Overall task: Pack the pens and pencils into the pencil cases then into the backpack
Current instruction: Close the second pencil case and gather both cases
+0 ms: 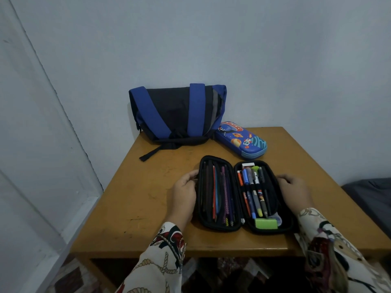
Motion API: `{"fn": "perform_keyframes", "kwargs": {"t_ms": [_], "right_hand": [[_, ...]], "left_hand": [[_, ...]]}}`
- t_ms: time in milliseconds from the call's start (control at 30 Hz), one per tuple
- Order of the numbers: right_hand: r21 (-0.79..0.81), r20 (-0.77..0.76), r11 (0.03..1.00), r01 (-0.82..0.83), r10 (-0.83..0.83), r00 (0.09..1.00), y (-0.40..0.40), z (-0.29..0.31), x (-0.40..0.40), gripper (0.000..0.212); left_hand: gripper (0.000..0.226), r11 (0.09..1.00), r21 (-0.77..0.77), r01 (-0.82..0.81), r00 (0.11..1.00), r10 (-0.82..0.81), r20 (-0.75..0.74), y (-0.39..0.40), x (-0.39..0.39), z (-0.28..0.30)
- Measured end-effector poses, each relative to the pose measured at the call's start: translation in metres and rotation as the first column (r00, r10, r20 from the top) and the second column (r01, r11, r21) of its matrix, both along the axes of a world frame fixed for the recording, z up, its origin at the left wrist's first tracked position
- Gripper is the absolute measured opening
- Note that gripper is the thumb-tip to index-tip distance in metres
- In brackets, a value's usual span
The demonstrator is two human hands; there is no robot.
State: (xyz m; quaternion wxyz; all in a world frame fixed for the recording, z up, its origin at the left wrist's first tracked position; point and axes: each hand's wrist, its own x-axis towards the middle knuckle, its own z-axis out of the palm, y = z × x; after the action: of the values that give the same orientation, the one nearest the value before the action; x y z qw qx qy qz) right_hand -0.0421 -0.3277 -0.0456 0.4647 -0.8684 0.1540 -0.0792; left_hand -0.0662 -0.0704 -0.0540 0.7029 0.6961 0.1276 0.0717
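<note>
A black pencil case (237, 226) lies spread open on the wooden table (148, 204). Its left half holds several pencils (218, 193); its right half holds several pens (252, 187), a white eraser and a green eraser (266, 223). My left hand (185, 192) grips the case's left edge with curled fingers. My right hand (295, 190) holds the right edge. A closed blue space-print pencil case (241, 139) lies behind. The blue and black backpack (175, 113) leans against the wall at the table's back.
The table stands in a corner, with pale walls (275, 60) behind and at the left. A dark strap (152, 154) of the backpack trails onto the tabletop. Something dark grey (368, 193) sits to the right of the table. A patterned floor covering shows below.
</note>
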Motion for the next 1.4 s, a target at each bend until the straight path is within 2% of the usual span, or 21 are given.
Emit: {"fn": "perform_keyframes", "kwargs": {"t_ms": [233,367,633,833,1067,1233,1400], "right_hand": [[0.269,0.135,0.962,-0.048,0.012,0.991,0.021,0.005,-0.002,0.017],[0.428,0.131,0.895,-0.123,0.073,0.989,0.028,0.006,-0.003,0.014],[0.470,0.176,0.862,-0.192,0.122,0.977,0.024,0.003,-0.008,0.018],[0.408,0.283,0.879,-0.246,0.135,0.950,0.022,-0.004,-0.012,0.031],[0.585,0.250,0.759,-0.287,0.169,0.954,0.020,-0.005,-0.013,0.029],[0.619,0.218,0.743,-0.255,0.150,0.964,0.019,-0.006,-0.011,0.027],[0.615,0.170,0.754,-0.231,0.160,0.972,0.019,-0.008,-0.006,0.022]], "left_hand": [[0.024,0.993,-0.114,-0.017,0.999,0.022,0.049,0.005,-0.003,0.003],[0.026,0.996,-0.070,0.057,0.992,-0.049,0.115,0.001,-0.004,0.005],[0.026,0.984,-0.083,0.154,0.980,-0.142,0.137,-0.027,0.001,0.026],[0.030,0.959,0.059,0.276,0.954,-0.281,0.103,-0.063,0.006,0.051],[0.030,0.919,0.283,0.275,0.955,-0.295,0.029,-0.095,0.013,0.053],[0.033,0.819,0.525,0.233,0.958,-0.285,0.019,-0.106,0.014,0.051],[0.039,0.700,0.659,0.276,0.958,-0.257,-0.128,-0.123,0.016,0.053]]}}
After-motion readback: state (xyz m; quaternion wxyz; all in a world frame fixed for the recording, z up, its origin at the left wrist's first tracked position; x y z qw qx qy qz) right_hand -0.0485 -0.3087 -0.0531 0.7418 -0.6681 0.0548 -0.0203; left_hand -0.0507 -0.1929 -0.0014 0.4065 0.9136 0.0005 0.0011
